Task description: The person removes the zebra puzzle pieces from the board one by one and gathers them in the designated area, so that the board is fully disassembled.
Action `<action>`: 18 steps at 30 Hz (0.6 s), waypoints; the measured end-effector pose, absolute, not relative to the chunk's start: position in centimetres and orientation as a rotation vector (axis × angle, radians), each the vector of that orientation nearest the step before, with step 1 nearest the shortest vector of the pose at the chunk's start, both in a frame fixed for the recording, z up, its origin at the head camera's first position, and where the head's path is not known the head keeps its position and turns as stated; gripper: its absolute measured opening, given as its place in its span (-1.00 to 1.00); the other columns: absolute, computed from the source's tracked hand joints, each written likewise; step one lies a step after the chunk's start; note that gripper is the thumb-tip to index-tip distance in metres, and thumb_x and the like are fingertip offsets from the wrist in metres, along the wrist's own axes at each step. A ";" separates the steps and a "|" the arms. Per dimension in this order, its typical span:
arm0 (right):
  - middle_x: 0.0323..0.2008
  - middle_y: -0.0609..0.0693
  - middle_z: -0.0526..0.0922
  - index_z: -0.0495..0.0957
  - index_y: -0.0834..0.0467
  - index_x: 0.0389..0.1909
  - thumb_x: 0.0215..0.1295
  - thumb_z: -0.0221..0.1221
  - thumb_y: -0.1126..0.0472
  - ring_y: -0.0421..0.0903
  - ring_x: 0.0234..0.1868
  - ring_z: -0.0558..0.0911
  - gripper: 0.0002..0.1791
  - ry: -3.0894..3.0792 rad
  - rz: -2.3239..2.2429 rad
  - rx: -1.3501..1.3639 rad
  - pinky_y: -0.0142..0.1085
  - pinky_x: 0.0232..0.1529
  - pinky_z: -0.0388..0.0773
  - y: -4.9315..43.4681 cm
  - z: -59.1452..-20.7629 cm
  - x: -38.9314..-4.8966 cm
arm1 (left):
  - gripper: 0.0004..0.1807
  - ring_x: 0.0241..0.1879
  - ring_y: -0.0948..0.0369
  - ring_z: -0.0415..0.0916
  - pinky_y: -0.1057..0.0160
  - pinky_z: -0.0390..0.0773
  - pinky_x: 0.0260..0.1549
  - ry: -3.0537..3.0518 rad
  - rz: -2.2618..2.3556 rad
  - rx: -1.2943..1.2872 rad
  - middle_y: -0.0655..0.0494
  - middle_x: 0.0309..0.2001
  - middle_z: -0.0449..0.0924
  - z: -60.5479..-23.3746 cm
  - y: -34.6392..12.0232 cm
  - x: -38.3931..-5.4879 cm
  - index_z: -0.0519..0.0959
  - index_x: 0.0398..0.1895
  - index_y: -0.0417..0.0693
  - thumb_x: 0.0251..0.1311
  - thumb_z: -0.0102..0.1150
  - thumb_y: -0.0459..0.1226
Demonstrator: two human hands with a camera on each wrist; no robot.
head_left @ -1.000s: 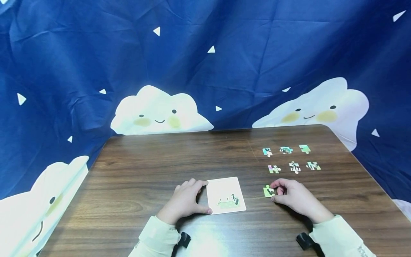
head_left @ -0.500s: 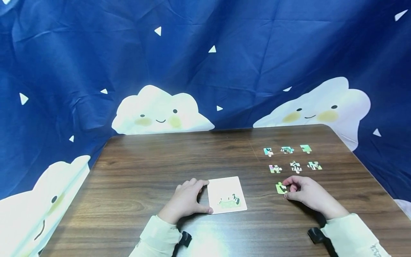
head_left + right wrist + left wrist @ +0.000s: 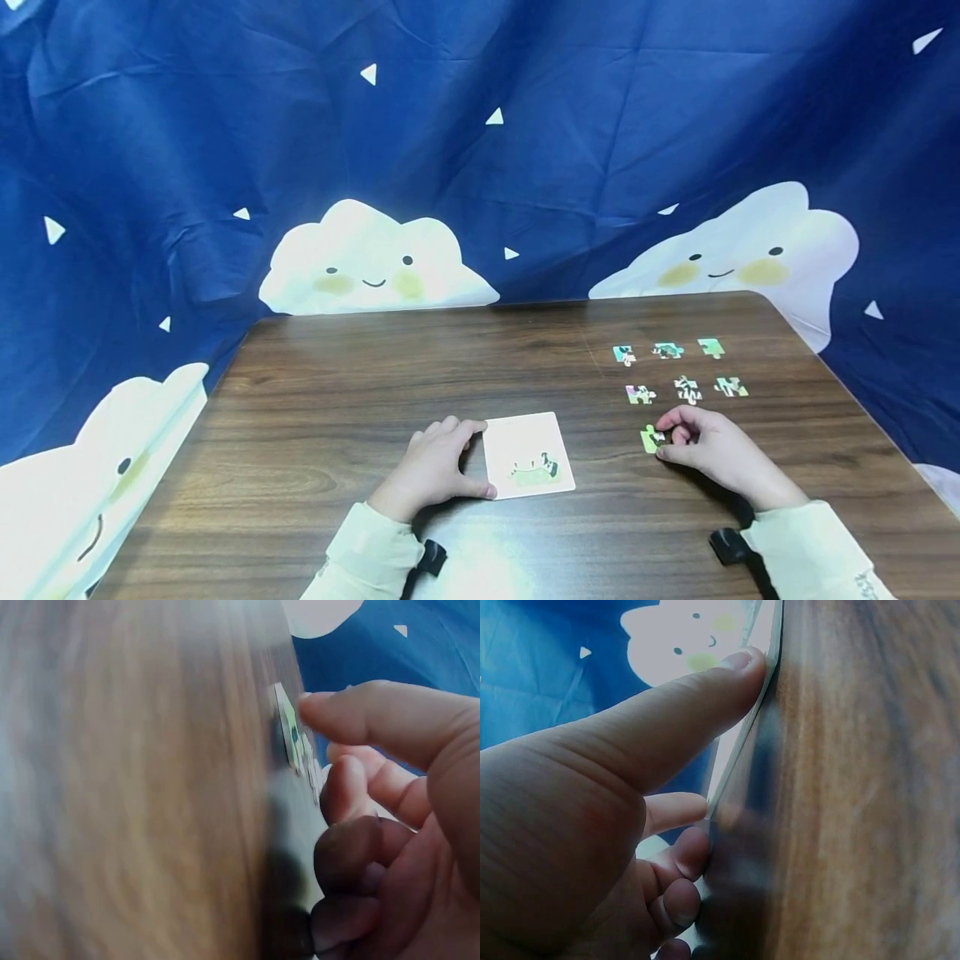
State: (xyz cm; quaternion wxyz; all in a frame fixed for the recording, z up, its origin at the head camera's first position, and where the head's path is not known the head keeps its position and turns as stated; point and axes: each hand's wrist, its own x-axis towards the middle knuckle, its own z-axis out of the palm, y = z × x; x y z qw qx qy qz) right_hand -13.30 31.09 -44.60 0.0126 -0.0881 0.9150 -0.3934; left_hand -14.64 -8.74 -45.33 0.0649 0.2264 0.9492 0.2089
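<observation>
My left hand [image 3: 435, 473] holds a white square card [image 3: 522, 442] by its left side, thumb at the near corner and index finger at the far corner. A green-and-white drawing shows on the card's lower part. In the left wrist view the thumb [image 3: 697, 705] lies along the card's edge and the other fingers curl beneath the hand. To the right, my right hand [image 3: 723, 457] has thumb and index fingertips at the right side of a green jigsaw piece [image 3: 649, 439], pinching it low over the table. The right wrist view shows this jigsaw piece [image 3: 289, 729] edge-on beside the thumb tip.
Beyond the right hand lie several jigsaw pieces in two rows, among them a pink-and-white jigsaw piece [image 3: 640, 395] and a green jigsaw piece [image 3: 711, 347]. The brown wooden table [image 3: 360, 367] meets a blue curtain [image 3: 525, 167] with printed clouds at the back.
My right hand has moved right with the green jigsaw piece, farther from the card, then shifted slightly back left. The left hand and card stay in place.
</observation>
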 end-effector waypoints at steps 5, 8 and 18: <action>-0.52 -0.13 0.46 0.61 0.18 -0.21 0.09 0.44 0.21 -0.27 -0.51 0.42 -0.72 2.878 -1.264 -0.308 -0.35 -0.39 0.36 29.7 -44.7 -13.2 | 0.01 -0.15 0.19 0.34 0.10 0.30 -0.14 2.857 0.636 0.673 0.23 -0.19 0.43 -45.2 -8.8 -14.6 0.46 0.34 0.02 -0.24 0.54 0.22; -0.53 -0.15 0.45 0.61 0.15 -0.22 0.09 0.45 0.20 -0.27 -0.54 0.41 -0.72 2.870 -1.296 -0.359 -0.35 -0.41 0.37 28.6 -44.7 -13.1 | 0.00 -0.16 0.19 0.34 0.10 0.29 -0.14 2.856 0.637 0.672 0.24 -0.19 0.42 -45.1 -8.8 -14.6 0.46 0.34 0.02 -0.24 0.54 0.21; -0.55 -0.16 0.43 0.61 0.15 -0.25 0.05 0.45 0.27 -0.29 -0.56 0.40 -0.73 2.711 -1.443 -0.470 -0.37 -0.48 0.37 24.7 -44.9 -12.6 | 0.00 -0.18 0.20 0.33 0.10 0.29 -0.16 2.850 0.652 0.679 0.23 -0.21 0.42 -45.1 -8.7 -14.6 0.47 0.33 0.00 -0.26 0.57 0.19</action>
